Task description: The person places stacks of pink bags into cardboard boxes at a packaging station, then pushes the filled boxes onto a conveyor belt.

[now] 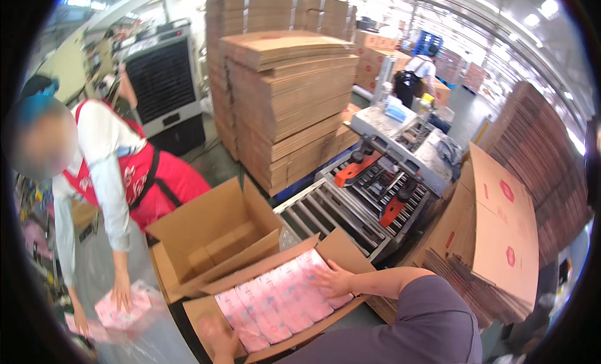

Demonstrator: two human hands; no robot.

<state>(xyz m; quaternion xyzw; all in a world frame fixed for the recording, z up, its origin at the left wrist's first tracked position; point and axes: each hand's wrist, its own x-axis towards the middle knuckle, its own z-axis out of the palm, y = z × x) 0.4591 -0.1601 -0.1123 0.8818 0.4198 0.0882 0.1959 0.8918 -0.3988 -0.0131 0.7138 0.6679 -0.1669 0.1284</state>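
Observation:
A cardboard box point(348, 248) with its flaps up stands in front of me, filled with pink-and-white soft packs point(269, 301) lying side by side in a row. My right hand point(336, 281) lies on the packs at the right end, fingers spread, near the box's right wall. At the left end my left hand point(219, 338) is at the packs' edge inside the box; motion blurs its fingers. Just beyond stands a second opened box point(213, 229), its visible inside bare.
At left a co-worker in a red apron point(169, 182) handles pink packs point(128, 304) on a grey table. A roller conveyor with a sealing machine point(382, 188) lies ahead. Stacks of flat cardboard point(307, 101) rise behind; more folded cartons point(501, 220) lean at right. Another person point(413, 79) stands farther back.

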